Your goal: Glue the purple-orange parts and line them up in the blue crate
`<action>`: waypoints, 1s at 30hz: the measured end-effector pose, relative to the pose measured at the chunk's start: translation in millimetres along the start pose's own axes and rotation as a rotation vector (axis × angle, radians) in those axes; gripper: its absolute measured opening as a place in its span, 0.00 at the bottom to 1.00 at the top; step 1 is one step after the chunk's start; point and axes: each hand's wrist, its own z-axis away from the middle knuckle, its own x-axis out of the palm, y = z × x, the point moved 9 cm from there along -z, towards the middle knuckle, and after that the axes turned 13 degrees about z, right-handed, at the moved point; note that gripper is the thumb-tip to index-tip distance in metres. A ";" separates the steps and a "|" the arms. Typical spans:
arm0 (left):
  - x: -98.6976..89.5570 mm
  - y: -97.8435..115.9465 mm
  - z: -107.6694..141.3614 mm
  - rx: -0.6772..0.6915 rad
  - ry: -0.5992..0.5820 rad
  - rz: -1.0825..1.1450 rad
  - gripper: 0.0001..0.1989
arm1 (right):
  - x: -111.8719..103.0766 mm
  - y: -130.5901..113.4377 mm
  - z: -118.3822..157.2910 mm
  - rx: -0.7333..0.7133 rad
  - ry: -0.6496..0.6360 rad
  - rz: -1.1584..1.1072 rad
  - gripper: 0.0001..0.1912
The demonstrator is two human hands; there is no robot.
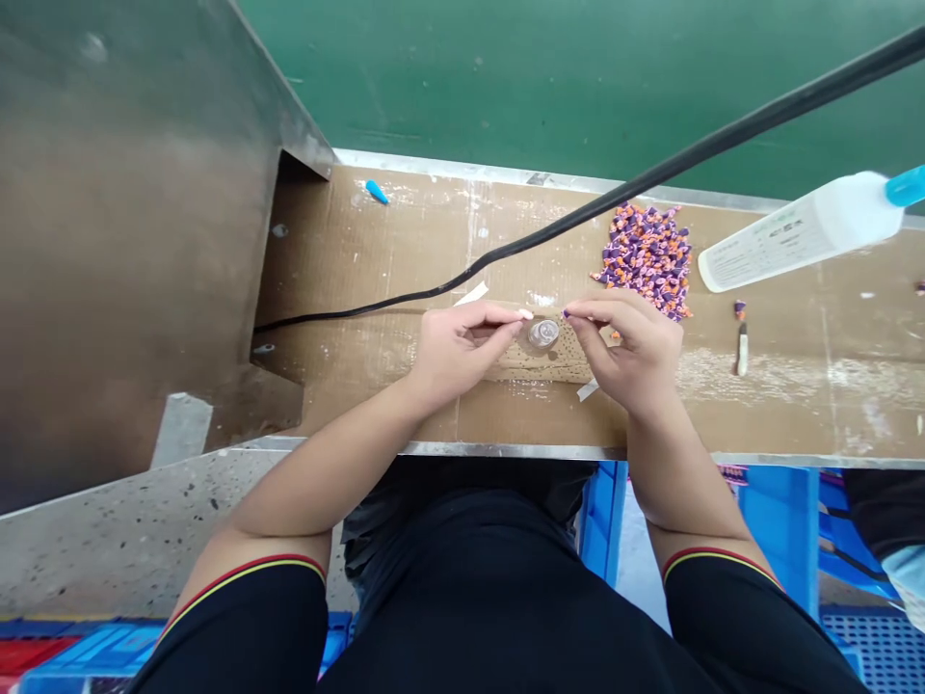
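Observation:
My left hand (462, 349) pinches a small white piece (526, 314) between thumb and forefinger. Opposite it, my right hand (630, 349) has its fingertips closed on a tiny purple piece (565, 314), partly covered by the fingers. Between the two hands stands a small round clear container (543, 333), touched by neither. It rests on a dotted tan strip (531, 368) on the cardboard. Just beyond my right hand lies a heap of small purple, orange and pink pieces (647, 253).
A black cable (498, 253) crosses above the cardboard-covered bench (390, 251). A metal housing (145, 231) stands at left. To the right are a white bottle with a blue cap (802, 231) and a small brush-like tool (742, 347). A blue nozzle tip (377, 192) lies at the back.

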 end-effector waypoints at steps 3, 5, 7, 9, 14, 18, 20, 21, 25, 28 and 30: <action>-10.4 -10.3 0.8 -0.027 0.020 -0.021 0.08 | 8.3 17.5 2.4 -0.032 -0.129 0.100 0.07; -20.1 -9.0 -0.8 0.017 0.039 -0.129 0.07 | 16.7 28.7 5.7 -0.059 -0.252 0.137 0.06; -23.3 -1.4 -4.4 0.143 0.006 -0.330 0.07 | 22.9 34.2 8.7 -0.084 -0.344 0.128 0.06; -18.4 1.5 -8.2 0.262 -0.073 -0.536 0.11 | 26.2 33.5 9.9 -0.102 -0.386 0.092 0.07; 2.0 -21.8 -16.0 0.284 -0.296 -0.848 0.25 | 34.8 26.2 11.0 -0.135 -0.398 0.090 0.08; 7.7 -37.7 -19.2 0.113 -0.390 -0.957 0.32 | 36.7 28.4 11.1 -0.125 -0.398 0.125 0.08; 9.6 -37.0 -22.7 0.039 -0.415 -0.974 0.34 | 27.9 30.0 7.3 -0.095 -0.330 0.121 0.07; 11.1 -35.1 -26.0 0.012 -0.422 -0.977 0.35 | 22.2 30.6 5.1 -0.079 -0.283 0.119 0.07; 18.9 -30.0 -49.4 -0.078 -0.413 -0.957 0.22 | 13.2 32.9 1.0 -0.029 -0.197 0.149 0.05; 19.5 -34.9 -67.9 -0.124 -0.362 -0.883 0.11 | 16.5 33.8 0.8 -0.020 -0.192 0.145 0.05; 16.4 -38.7 -74.9 -0.121 -0.319 -0.806 0.06 | 14.0 32.9 -0.1 -0.017 -0.146 0.111 0.05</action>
